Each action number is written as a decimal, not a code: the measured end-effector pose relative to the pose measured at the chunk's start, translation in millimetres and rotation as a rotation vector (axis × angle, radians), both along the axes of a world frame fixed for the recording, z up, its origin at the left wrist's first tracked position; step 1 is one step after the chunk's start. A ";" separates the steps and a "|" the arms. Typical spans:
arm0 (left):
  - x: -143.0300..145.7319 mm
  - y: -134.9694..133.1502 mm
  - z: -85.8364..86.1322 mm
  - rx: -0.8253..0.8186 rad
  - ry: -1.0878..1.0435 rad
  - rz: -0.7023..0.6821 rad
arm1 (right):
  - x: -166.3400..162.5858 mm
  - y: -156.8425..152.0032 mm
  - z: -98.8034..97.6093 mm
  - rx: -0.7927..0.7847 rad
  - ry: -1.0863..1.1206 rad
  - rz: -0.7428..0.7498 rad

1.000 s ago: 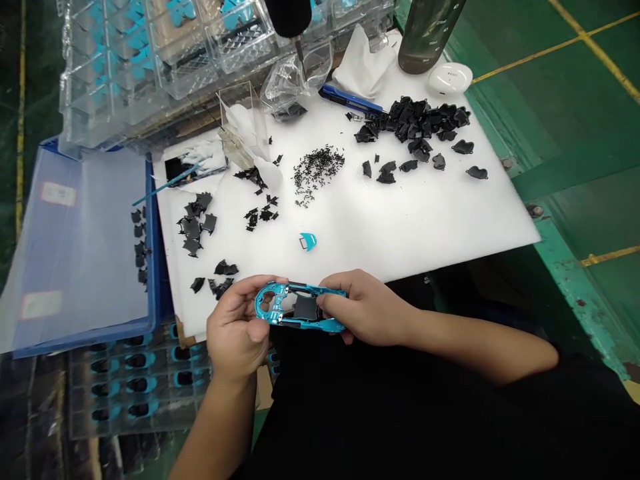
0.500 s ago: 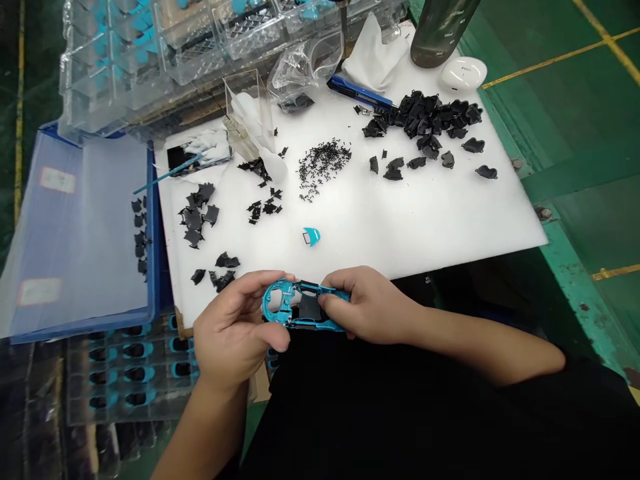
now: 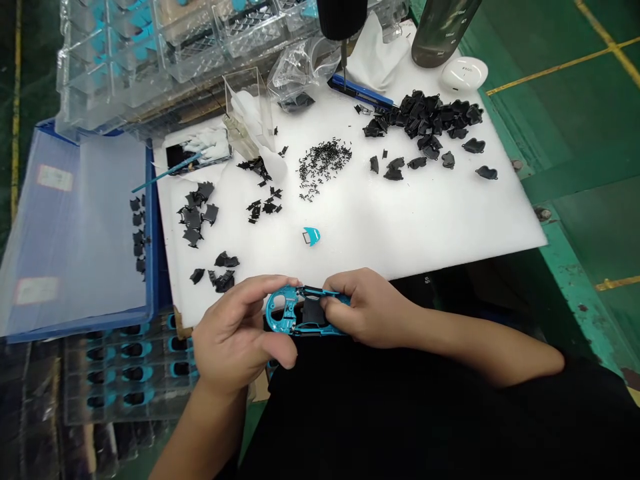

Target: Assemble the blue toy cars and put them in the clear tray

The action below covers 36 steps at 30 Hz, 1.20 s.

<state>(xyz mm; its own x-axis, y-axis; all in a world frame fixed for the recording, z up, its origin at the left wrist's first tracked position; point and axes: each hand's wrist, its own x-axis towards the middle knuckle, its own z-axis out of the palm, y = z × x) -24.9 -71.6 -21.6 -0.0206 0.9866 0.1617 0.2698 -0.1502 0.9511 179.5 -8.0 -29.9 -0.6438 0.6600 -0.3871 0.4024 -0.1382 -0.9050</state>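
A blue toy car body (image 3: pixel 286 312) with black parts inside lies level between my hands at the table's front edge. My right hand (image 3: pixel 367 308) grips its right end, the thumb pressing on the black inner piece (image 3: pixel 313 311). Around the left end curves my left hand (image 3: pixel 239 327), fingers along the far side and thumb near the close side; part of its grip is hidden. Beyond the car body, a small blue curved piece with a dark outline (image 3: pixel 313 236) rests on the white table top (image 3: pixel 425 227).
Tiny black screws (image 3: pixel 325 160) lie mid-table, with black plastic parts (image 3: pixel 425 117) heaped at the right and smaller piles at the left. A hanging screwdriver (image 3: pixel 343 27) points down over a blue cutter (image 3: pixel 360 92). A blue tray (image 3: pixel 90 327) and clear compartment trays (image 3: pixel 125 100) border the table.
The screwdriver has come down into view at the top. Both hands and the car body have shifted slightly right and down, and the car body is turned a little.
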 end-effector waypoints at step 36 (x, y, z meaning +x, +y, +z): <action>-3.2 4.7 -19.0 0.066 -0.095 -0.045 | 3.0 6.9 8.5 -0.345 0.136 0.011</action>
